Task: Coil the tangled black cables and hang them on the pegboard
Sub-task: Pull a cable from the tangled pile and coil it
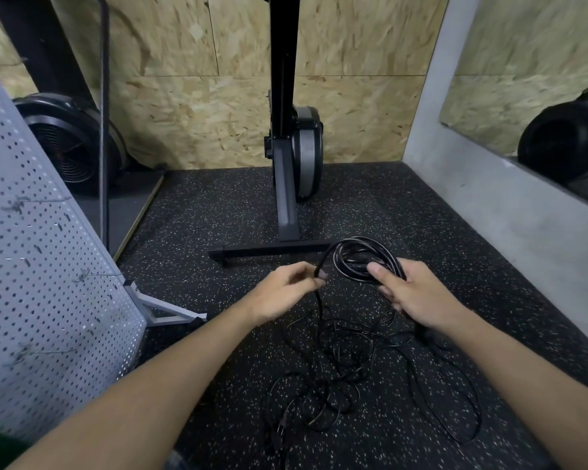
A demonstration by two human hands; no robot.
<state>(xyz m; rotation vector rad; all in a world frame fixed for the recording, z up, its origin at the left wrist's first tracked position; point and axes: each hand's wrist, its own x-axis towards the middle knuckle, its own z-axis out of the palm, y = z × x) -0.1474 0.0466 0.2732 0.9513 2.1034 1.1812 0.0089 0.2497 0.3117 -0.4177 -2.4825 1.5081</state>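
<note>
My right hand [408, 292] grips a coil of black cable [357, 256] made of several loops, held above the floor. My left hand [287, 289] pinches a strand of the same cable just left of the coil; that strand runs down to the floor. Below my hands a tangle of thin black cables [340, 378] lies spread on the speckled rubber floor, with a plug [279, 432] at its near left end. The grey pegboard [41, 266] stands at the left, tilted, with several wire hooks sticking out of it.
A black exercise machine stand [286, 198] with a cross foot stands just beyond my hands. A fan wheel [68, 144] sits at the back left behind the pegboard. A grey wall with a mirror [523, 96] runs along the right. The pegboard's foot [163, 310] juts onto the floor.
</note>
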